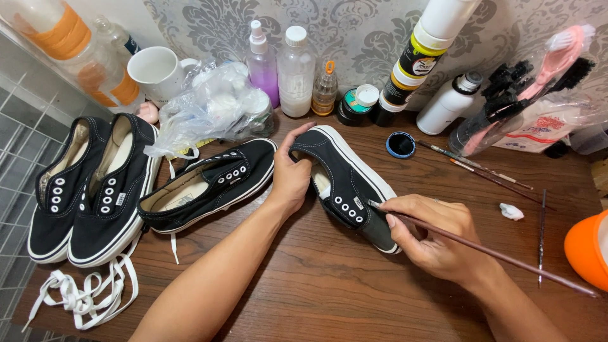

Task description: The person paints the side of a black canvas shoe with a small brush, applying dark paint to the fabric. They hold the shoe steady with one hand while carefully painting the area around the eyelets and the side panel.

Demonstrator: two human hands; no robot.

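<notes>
My left hand [290,174] grips the heel end of a black canvas shoe [345,180] with a white sole, which lies tilted on the wooden table [316,285]. In my right hand [437,237] I hold a long thin paintbrush [506,256], its tip touching the shoe's side near the eyelets. A small open jar of black paint [400,144] stands just behind the shoe.
Three more laceless black shoes [101,187] lie to the left, with white laces [85,294] near the front edge. Bottles [295,69], a mug [155,71], a plastic bag [212,107] and brushes [481,166] line the back. An orange container [586,250] sits at the right.
</notes>
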